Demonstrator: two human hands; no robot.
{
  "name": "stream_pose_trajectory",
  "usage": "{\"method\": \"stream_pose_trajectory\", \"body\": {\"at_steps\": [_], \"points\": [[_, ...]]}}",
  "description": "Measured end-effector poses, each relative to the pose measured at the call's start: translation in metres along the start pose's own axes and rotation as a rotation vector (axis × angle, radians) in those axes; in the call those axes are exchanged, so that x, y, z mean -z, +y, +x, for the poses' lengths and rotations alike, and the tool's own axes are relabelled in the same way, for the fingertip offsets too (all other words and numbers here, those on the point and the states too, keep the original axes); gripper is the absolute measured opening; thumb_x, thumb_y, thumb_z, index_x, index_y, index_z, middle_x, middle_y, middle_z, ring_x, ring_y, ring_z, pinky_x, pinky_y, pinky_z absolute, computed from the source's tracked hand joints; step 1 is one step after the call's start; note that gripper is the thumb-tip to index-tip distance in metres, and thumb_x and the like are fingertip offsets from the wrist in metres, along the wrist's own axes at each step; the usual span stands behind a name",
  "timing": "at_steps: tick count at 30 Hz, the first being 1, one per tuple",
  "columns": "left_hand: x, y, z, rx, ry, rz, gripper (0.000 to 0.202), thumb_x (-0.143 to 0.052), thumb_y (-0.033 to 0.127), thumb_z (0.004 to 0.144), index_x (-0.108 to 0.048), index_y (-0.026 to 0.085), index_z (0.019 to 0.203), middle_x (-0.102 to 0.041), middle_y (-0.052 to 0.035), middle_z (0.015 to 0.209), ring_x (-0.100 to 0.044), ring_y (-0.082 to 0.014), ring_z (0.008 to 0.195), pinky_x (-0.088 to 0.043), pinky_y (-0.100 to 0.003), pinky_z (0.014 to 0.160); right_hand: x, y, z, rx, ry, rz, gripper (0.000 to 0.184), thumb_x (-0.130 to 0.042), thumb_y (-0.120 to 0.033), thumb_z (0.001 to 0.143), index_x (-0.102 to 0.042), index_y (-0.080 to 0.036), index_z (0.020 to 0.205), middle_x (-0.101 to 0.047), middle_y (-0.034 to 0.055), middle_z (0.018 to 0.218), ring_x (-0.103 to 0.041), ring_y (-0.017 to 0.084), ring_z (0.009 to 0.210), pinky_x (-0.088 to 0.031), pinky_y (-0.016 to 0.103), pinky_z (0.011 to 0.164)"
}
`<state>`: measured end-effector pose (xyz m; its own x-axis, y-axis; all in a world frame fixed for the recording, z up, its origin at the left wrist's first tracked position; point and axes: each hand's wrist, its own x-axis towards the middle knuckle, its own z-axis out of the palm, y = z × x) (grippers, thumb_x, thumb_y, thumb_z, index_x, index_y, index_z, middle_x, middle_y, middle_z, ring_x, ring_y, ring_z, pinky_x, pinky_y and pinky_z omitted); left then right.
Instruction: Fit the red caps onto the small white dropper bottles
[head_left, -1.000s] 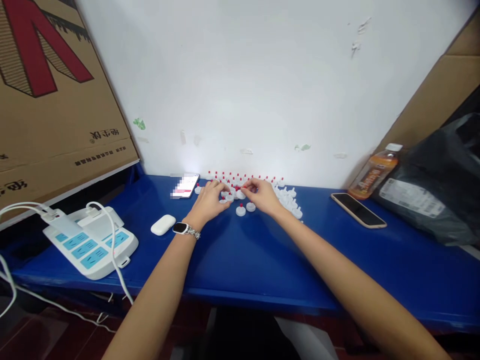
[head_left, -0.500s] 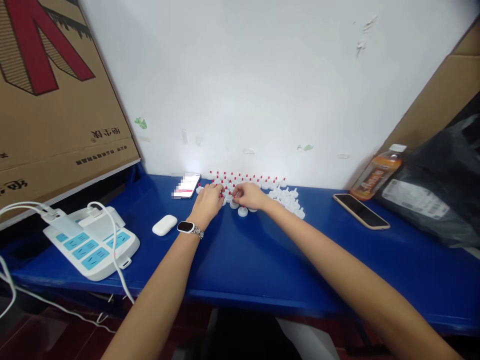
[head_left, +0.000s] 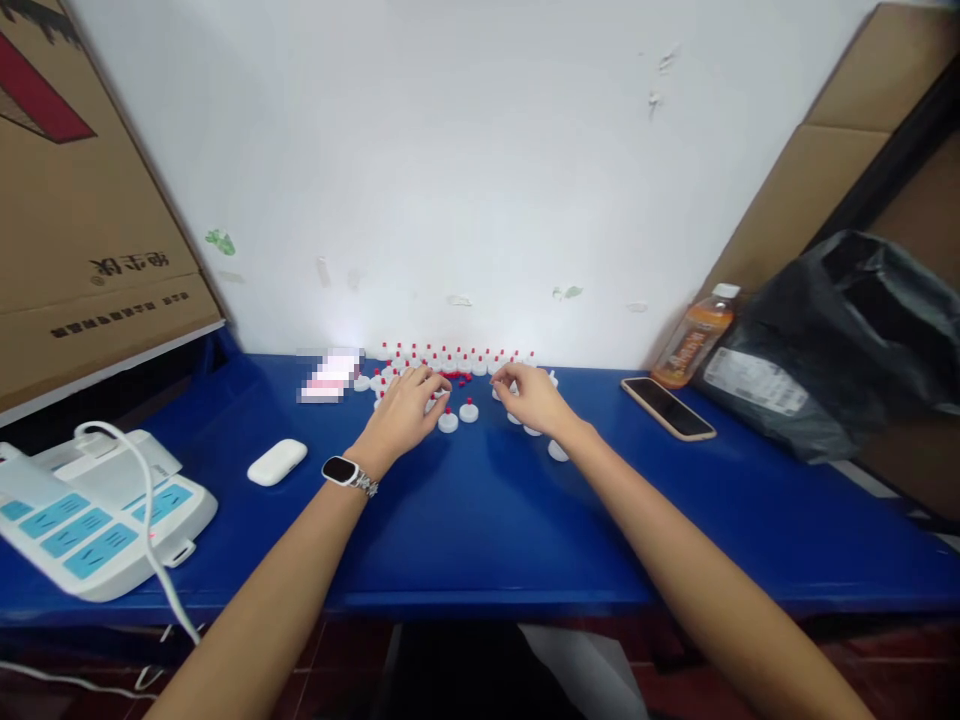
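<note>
White nozzle caps with red tips (head_left: 469,411) stand in a cluster across the blue table. My left hand (head_left: 401,408) reaches over the cluster's left part, its fingers curved. Between its thumb and forefinger shows a white cap, partly hidden. My right hand (head_left: 531,396) is at the right end, thumb and fingers pinched together beside plain white caps (head_left: 557,451). What the pinch holds is too small to make out. Between the hands lie loose small red tips (head_left: 463,380). More caps are hidden behind both hands.
On the left are a power strip (head_left: 112,540) with cables, a white case (head_left: 277,462) and a blurred-out bright phone (head_left: 330,376). A dark phone (head_left: 667,407), an orange drink bottle (head_left: 691,340) and a black bag (head_left: 810,340) stand right. The white wall (head_left: 450,180) closes the back.
My hands have moved apart, the right one going right toward the plain white caps. Loose red tips now show between them. The view has turned slightly right.
</note>
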<state>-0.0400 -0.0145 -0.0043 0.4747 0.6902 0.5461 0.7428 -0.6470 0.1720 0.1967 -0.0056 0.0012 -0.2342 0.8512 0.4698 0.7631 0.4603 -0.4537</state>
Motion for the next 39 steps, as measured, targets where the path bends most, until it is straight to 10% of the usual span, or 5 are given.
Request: {"method": "stream_pose_trajectory", "body": {"at_steps": [15, 22, 34, 39], "points": [[-0.021, 0.046, 0.009, -0.233, -0.073, 0.084, 0.02, -0.042, 0.027, 0.1, -0.06, 0.019, 0.1, -0.062, -0.0069, 0.1, -0.055, -0.0219, 0.094, -0.041, -0.038, 0.085, 0.009, 0.014, -0.03, -0.085, -0.002, -0.216, 0.025, -0.059, -0.021, 0.087, -0.061, -0.018, 0.112, -0.055, 0.0124, 0.119, -0.06, 0.023, 0.098, -0.042, 0.038, 0.091], [-0.019, 0.045, 0.006, -0.162, -0.05, 0.039, 0.018, -0.044, 0.027, 0.099, -0.06, 0.019, 0.104, -0.062, -0.0063, 0.1, -0.056, -0.022, 0.096, -0.043, -0.038, 0.087, -0.002, 0.014, -0.019, -0.026, -0.015, -0.025, 0.025, -0.048, -0.002, 0.082, -0.064, -0.017, 0.094, -0.068, 0.0066, 0.091, -0.062, 0.017, 0.082, -0.044, 0.027, 0.077], [-0.022, 0.038, 0.004, -0.074, -0.031, -0.014, 0.015, -0.048, 0.029, 0.097, -0.059, 0.02, 0.103, -0.062, -0.0061, 0.101, -0.057, -0.0232, 0.098, -0.046, -0.04, 0.088, 0.006, 0.004, -0.019, -0.04, 0.0, -0.203, 0.012, -0.059, -0.019, 0.084, -0.067, -0.019, 0.092, -0.068, 0.007, 0.091, -0.062, 0.023, 0.089, -0.038, 0.037, 0.086], [-0.025, 0.041, 0.003, -0.085, -0.038, -0.003, 0.015, -0.049, 0.029, 0.096, -0.059, 0.021, 0.106, -0.062, -0.0067, 0.103, -0.058, -0.0241, 0.1, -0.046, -0.04, 0.088, -0.001, 0.006, -0.02, 0.005, -0.084, 0.045, 0.015, -0.054, -0.008, 0.08, -0.066, -0.018, 0.084, -0.067, 0.0012, 0.073, -0.058, 0.014, 0.067, -0.04, 0.028, 0.072]]}}
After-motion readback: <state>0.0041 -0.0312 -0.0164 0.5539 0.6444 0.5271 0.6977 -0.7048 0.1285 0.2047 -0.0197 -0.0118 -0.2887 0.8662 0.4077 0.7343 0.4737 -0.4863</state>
